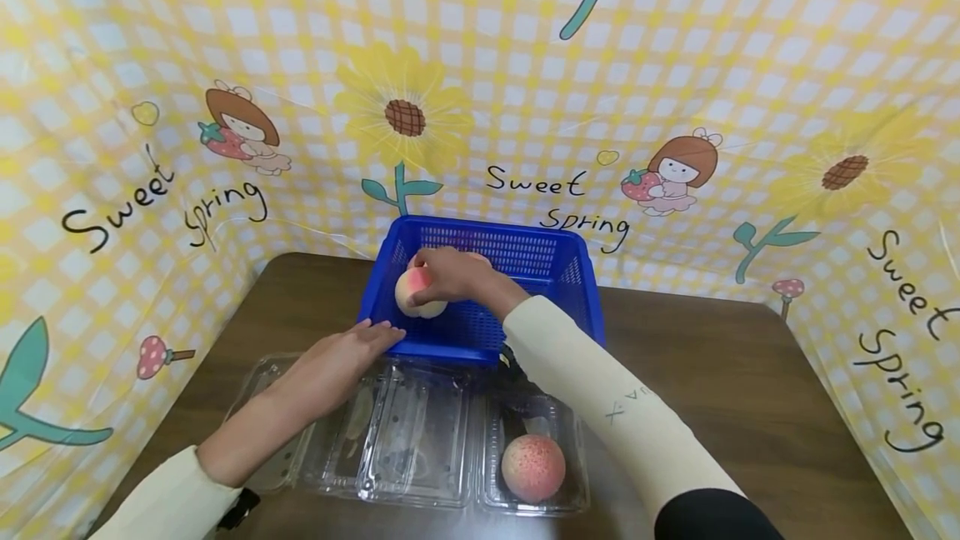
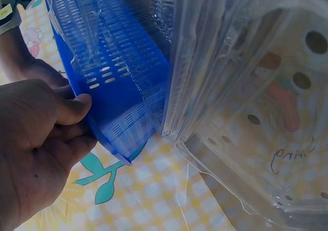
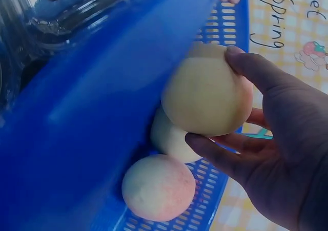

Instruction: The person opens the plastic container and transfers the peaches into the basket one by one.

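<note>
My right hand [image 1: 457, 273] grips a pale peach with a pink blush [image 1: 410, 288] inside the blue plastic basket [image 1: 480, 354]. In the right wrist view, thumb and fingers curl round this peach [image 3: 207, 95], above two more peaches, a pink-tinged one [image 3: 159, 187] and a partly hidden one [image 3: 174, 139]. My left hand [image 1: 345, 361] is at the basket's front left corner. The left wrist view shows its thumb [image 2: 74, 108] on the basket wall and its other fingers across the rim, pinching it.
In front of the basket lie clear plastic clamshell boxes [image 1: 420, 440], side by side. The right-hand box [image 1: 491, 494] contains a speckled pink peach [image 1: 533, 468]. A brown wooden table [image 1: 712, 382] carries everything, with a yellow checked cloth [image 1: 480, 107] hanging behind and at both sides.
</note>
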### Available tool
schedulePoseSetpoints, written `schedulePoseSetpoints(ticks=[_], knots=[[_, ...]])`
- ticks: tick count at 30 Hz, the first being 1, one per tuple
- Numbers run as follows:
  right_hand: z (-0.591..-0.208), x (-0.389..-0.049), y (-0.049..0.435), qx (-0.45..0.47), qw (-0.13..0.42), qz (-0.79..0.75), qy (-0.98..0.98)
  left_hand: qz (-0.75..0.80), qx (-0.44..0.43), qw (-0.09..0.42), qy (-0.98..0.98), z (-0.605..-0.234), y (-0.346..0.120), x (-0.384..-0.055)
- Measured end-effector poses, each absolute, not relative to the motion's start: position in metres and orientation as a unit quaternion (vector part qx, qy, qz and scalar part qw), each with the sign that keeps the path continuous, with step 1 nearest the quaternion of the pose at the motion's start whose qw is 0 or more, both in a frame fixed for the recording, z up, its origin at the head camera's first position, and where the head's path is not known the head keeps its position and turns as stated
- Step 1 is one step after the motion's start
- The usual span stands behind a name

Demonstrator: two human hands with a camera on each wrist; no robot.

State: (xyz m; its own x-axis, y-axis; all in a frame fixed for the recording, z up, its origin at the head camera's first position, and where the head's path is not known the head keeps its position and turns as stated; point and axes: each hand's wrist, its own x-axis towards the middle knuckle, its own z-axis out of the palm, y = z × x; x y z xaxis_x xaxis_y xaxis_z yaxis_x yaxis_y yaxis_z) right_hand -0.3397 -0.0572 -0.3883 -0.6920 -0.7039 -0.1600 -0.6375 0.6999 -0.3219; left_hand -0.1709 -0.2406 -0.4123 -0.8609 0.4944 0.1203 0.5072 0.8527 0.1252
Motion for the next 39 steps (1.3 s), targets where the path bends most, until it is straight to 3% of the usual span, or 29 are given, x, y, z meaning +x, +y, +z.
schedulePoseSetpoints(ticks=[15, 31, 39], knots=[[-0.408, -0.334, -0.068, -0.316, 0.203, -0.103, 0.921, -0.088, -0.266, 0.064, -0.958, -0.418, -0.243, -0.172], [-0.406, -0.328, -0.060, -0.298, 0.193, -0.124, 0.927, -0.090, -0.267, 0.071, -0.957, -0.418, -0.241, -0.172], [-0.378, -0.311, -0.036, -0.343, 0.140, -0.119, 0.921, -0.087, -0.257, 0.075, -0.959, -0.419, -0.241, -0.171]])
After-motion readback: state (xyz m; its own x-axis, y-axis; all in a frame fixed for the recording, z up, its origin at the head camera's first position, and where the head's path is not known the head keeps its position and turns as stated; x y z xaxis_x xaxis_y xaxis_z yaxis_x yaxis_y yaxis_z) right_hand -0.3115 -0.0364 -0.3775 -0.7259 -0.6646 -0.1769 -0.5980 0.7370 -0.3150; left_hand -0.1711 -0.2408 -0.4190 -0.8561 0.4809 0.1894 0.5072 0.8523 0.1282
